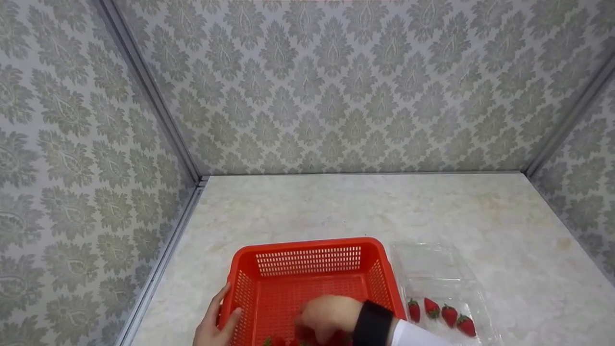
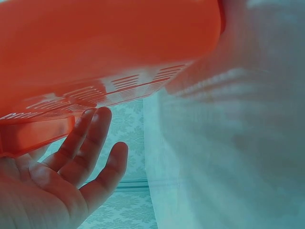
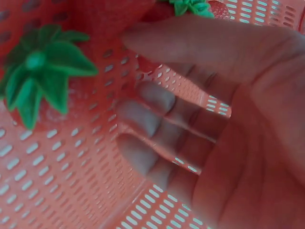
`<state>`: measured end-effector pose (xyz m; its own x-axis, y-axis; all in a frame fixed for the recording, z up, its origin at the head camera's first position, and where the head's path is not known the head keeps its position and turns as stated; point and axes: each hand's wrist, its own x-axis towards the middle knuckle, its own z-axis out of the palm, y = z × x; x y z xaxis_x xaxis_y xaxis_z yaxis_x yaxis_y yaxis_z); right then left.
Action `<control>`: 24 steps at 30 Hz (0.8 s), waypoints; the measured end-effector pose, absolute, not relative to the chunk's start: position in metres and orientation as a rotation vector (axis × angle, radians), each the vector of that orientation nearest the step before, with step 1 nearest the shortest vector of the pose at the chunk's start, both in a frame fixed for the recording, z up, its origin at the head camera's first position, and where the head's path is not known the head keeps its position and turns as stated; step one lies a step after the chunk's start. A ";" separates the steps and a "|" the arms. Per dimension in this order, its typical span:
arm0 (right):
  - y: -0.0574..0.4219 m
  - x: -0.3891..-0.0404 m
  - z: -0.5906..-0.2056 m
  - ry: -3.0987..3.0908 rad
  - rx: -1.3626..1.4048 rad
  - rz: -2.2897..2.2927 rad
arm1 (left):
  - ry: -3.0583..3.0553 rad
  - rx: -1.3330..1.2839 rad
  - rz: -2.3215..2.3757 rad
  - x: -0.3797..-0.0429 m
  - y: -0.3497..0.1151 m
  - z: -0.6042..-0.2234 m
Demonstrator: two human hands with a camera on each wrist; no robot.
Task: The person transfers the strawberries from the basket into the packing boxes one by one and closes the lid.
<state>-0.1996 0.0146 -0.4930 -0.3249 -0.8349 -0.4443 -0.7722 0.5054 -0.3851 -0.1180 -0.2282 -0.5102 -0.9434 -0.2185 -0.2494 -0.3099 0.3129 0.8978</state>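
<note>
A red plastic basket with slotted walls stands at the table's front. My left hand holds its left side, thumb over the rim and the other fingers outside. In the left wrist view, the fingers are slightly bent beside the outer wall. My right hand reaches down inside among strawberries, blurred in the head view. Its thumb is beside a red strawberry in the right wrist view, the other fingers loosely spread. A green-leaved strawberry lies close by. No strawberry is clearly gripped.
Right of the basket lies a clear plastic clamshell box, lid folded back. Several strawberries sit in a row in its near half. Patterned walls enclose the pale marbled table at the back and sides.
</note>
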 end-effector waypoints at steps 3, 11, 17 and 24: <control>0.012 -0.199 -0.494 2.082 -1.298 -0.167 | 2.471 -0.504 1.719 -0.118 -0.228 -0.510; 0.010 -0.200 -0.499 2.018 -1.256 -0.239 | 2.468 -0.525 1.709 -0.119 -0.228 -0.508; 0.010 -0.199 -0.502 2.023 -1.274 -0.272 | 2.434 -0.545 1.712 -0.120 -0.228 -0.509; 0.011 -0.196 -0.501 2.041 -1.253 -0.312 | 2.385 -0.541 1.740 -0.118 -0.229 -0.509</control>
<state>-0.1964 0.0110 -0.5009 -0.2770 -0.8521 -0.4441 -0.6803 0.5003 -0.5356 -0.1181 -0.2290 -0.5085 -0.9256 -0.2037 -0.3190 -0.3659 0.2666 0.8916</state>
